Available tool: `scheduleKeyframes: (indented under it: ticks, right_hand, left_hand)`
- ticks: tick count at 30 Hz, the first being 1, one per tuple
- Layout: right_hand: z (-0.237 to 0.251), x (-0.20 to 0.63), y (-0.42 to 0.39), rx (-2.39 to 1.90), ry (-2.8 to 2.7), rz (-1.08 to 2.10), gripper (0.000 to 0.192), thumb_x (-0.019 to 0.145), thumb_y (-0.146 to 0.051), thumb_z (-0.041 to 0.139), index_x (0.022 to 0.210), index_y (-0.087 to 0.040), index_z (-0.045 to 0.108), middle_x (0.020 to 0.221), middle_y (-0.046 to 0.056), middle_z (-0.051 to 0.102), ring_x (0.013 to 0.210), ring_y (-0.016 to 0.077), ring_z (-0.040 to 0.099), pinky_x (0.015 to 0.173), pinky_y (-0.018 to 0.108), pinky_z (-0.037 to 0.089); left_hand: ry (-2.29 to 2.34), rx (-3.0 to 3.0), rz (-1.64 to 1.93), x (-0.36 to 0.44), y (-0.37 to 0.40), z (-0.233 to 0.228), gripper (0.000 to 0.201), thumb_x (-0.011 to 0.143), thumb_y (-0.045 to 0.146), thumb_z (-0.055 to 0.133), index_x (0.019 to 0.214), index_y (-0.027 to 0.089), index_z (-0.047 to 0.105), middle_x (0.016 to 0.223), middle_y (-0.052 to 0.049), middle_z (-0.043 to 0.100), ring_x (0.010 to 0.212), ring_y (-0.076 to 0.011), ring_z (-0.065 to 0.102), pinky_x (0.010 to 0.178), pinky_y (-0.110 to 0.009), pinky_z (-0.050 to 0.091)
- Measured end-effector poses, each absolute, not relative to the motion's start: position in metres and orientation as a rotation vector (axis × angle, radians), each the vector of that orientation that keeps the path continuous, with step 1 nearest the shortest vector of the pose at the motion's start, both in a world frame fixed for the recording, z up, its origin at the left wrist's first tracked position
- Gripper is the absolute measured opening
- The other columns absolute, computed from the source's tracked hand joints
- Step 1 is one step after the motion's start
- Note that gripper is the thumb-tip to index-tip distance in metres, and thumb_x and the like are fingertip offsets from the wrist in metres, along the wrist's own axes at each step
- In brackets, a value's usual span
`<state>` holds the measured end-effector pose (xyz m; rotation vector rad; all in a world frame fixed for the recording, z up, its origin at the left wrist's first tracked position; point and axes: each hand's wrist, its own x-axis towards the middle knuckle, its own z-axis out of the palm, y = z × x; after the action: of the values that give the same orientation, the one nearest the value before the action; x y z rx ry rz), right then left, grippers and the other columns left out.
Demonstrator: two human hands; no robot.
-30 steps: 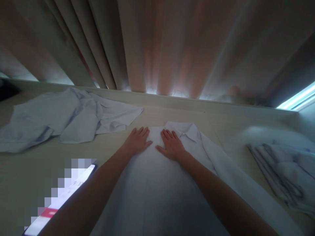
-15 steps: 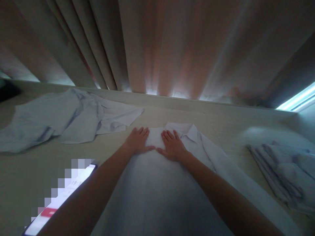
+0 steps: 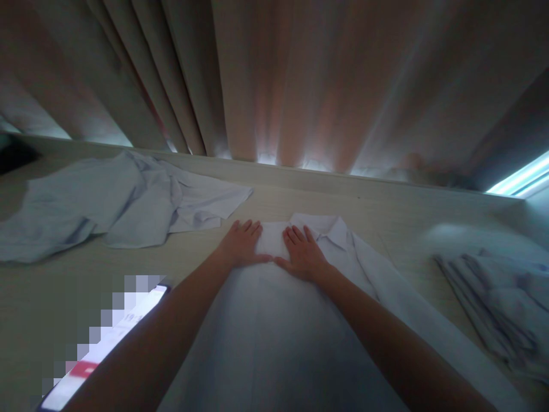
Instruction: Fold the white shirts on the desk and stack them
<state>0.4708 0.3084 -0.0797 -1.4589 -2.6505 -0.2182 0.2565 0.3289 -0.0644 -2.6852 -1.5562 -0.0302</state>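
Note:
A white collared shirt (image 3: 257, 332) lies spread out on the pale surface in front of me, its collar (image 3: 337, 230) near the far end on the right. My left hand (image 3: 242, 245) rests flat on the shirt's far left part, fingers stretched out. Beside it, my right hand (image 3: 302, 252) lies flat just left of the collar, fingers pointing away from me. The two thumbs almost meet between the hands. One long sleeve (image 3: 433, 315) runs down to the right, past my right forearm. My forearms cover parts of the shirt.
A crumpled white garment (image 3: 141, 200) lies at the back left. To the right sit folded clothes (image 3: 501, 303) by a clear plastic bag. A lit phone (image 3: 111, 337) is beside my left forearm. A dark object (image 3: 15, 153) sits far left, and curtains (image 3: 300, 86) hang behind.
Both hands stay flat in the same place on the shirt. The view has shifted very slightly; nothing else visibly moves.

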Motion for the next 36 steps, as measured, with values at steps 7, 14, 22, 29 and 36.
scheduleKeyframes:
  ticks: [7, 14, 22, 29, 36]
  right_hand:
    - [-0.080, 0.459, 0.328, -1.515, -2.584, -0.239, 0.056, 0.090, -0.040, 0.030, 0.135, -0.009, 0.040, 0.141, 0.013, 0.042, 0.134, 0.0255, 0.027, 0.113, 0.043, 0.007]
    - [-0.091, 0.461, 0.333, -1.562, -2.559, -0.242, 0.058, 0.091, -0.045, 0.028, 0.137, -0.011, 0.038, 0.144, 0.011, 0.039, 0.134, 0.0269, 0.028, 0.112, 0.045, 0.009]
    - [-0.093, 0.461, 0.332, -1.594, -2.544, -0.226, 0.061, 0.091, -0.049, 0.025, 0.139, -0.012, 0.035, 0.146, 0.010, 0.036, 0.135, 0.0269, 0.026, 0.112, 0.046, 0.010]
    - [-0.094, 0.461, 0.331, -1.603, -2.543, -0.208, 0.062, 0.091, -0.050, 0.023, 0.140, -0.012, 0.033, 0.147, 0.010, 0.034, 0.136, 0.0269, 0.024, 0.112, 0.045, 0.009]
    - [-0.093, 0.461, 0.330, -1.602, -2.529, -0.212, 0.063, 0.091, -0.050, 0.024, 0.140, -0.012, 0.033, 0.146, 0.010, 0.035, 0.135, 0.0270, 0.026, 0.112, 0.045, 0.011]
  left_hand:
    - [-1.538, -2.685, -0.012, 0.255, 0.332, -0.067, 0.103, 0.065, 0.086, 0.025, 0.136, 0.012, 0.036, 0.143, -0.019, 0.038, 0.132, -0.0358, 0.032, 0.107, -0.054, 0.017]
    - [-1.507, -2.676, -0.012, 0.255, 0.330, -0.066, 0.099, 0.067, 0.085, 0.023, 0.136, 0.016, 0.036, 0.143, -0.017, 0.039, 0.132, -0.0353, 0.031, 0.108, -0.053, 0.016]
    - [-1.544, -2.652, -0.015, 0.256, 0.332, -0.065, 0.093, 0.071, 0.079, 0.028, 0.133, 0.011, 0.038, 0.141, -0.019, 0.041, 0.131, -0.0343, 0.033, 0.108, -0.053, 0.016]
    - [-1.593, -2.613, 0.028, 0.256, 0.341, -0.077, 0.048, 0.089, 0.035, 0.024, 0.131, 0.018, 0.042, 0.141, -0.011, 0.043, 0.133, -0.0284, 0.033, 0.106, -0.052, 0.024]
    - [-1.606, -2.598, 0.020, 0.258, 0.340, -0.079, 0.048, 0.088, 0.031, 0.025, 0.131, 0.018, 0.041, 0.141, -0.013, 0.043, 0.133, -0.0288, 0.033, 0.105, -0.052, 0.026]
